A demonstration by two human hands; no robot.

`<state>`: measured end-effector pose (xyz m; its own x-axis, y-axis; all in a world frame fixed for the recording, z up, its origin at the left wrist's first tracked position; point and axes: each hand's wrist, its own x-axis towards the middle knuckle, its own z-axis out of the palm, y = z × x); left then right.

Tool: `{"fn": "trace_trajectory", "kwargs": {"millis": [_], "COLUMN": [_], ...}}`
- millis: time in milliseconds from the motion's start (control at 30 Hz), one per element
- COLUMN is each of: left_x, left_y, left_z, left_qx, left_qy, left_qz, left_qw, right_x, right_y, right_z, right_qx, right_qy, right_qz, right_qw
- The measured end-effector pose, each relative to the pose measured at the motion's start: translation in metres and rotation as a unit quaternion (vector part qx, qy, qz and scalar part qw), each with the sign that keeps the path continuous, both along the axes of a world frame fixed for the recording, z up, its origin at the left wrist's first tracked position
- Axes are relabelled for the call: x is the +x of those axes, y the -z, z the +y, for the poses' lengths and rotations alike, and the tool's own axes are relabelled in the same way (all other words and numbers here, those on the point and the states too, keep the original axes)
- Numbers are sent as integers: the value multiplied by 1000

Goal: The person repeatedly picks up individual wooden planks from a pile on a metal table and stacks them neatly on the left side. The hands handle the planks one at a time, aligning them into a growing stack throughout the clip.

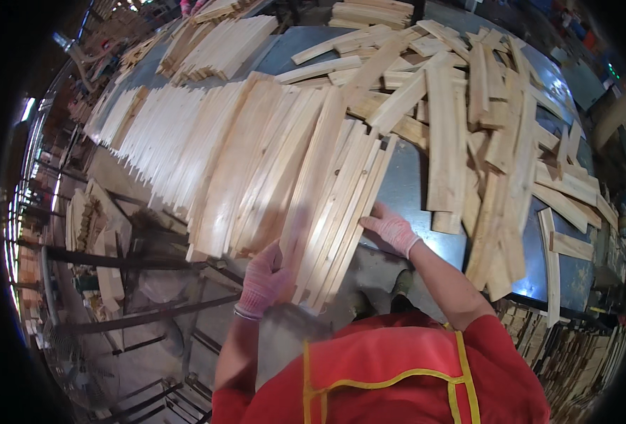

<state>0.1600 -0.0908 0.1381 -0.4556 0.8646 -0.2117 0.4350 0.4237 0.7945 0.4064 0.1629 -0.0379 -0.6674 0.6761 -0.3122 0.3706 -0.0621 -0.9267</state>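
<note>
My left hand [265, 278], in a pinkish knit glove, is closed on the near end of a long pale wooden board [311, 173]. That board leans in a row of boards standing side by side on the table. Gloved the same way, my right hand [393, 232] has its thumb and fingers bent against the edge of the outermost narrow wooden strip [359, 215], at the right end of the row. The fingers under that edge are partly hidden. Left of my hands, wider boards [232, 159] and many thin strips [161, 141] continue the row.
A metal-topped table [405, 184] bears the wood. To the right lies a loose, crossed heap of boards [444, 134]. Another neat stack [225, 46] sits at the far left. Dark metal rails [143, 318] stand at the lower left, and stacked wood [567, 353] at the lower right.
</note>
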Motion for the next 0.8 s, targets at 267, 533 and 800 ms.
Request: {"fn": "trace_trajectory", "kwargs": {"millis": [267, 533, 800], "left_x": [27, 170, 162], "left_y": [59, 85, 177], "left_z": [18, 81, 213], "left_qx": [-72, 9, -12], "left_qy": [-6, 203, 2], "left_qz": [352, 262, -166], "left_qw": [933, 943, 986], "right_x": [20, 51, 136], "right_y": [-93, -49, -38], "right_z": [101, 108, 73], "right_qx": [379, 373, 531], "right_qy": [33, 24, -96], "right_qz": [-385, -286, -121], "right_qw": [841, 882, 833]}}
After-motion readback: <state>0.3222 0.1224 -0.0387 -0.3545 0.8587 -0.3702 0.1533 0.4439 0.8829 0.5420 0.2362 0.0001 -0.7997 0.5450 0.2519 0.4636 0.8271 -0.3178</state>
